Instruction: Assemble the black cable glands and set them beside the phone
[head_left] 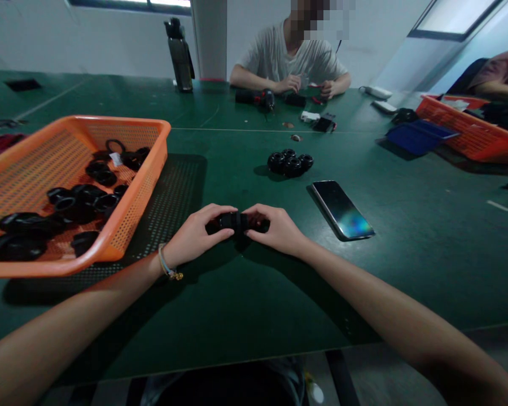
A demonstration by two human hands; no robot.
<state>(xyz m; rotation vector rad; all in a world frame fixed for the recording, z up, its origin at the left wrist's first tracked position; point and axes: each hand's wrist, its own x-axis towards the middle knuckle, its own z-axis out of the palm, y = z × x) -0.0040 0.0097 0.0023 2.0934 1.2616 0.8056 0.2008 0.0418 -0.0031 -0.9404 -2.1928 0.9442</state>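
Note:
Between both hands, just above the green table (pixel 237 321), is a black part (pixel 233 221). My left hand (pixel 200 232) wraps its thumb and fingers round the left side of it. From the right, my right hand (pixel 276 228) pinches the other side, fingers curled. The fingers cover much of the part, so its full shape is hidden. Beyond the hands lies a cluster of several round black parts (pixel 291 163). An orange basket (pixel 131 225) at the left holds several black ring-shaped and tubular parts (pixel 74 206).
A phone (pixel 342 210) lies right of my hands. Farther back are a black bottle (pixel 180 59), a power drill (pixel 258 99), a blue tray (pixel 419 137) and another orange basket (pixel 474 132). A person (pixel 290 62) sits across the table, another at the far right.

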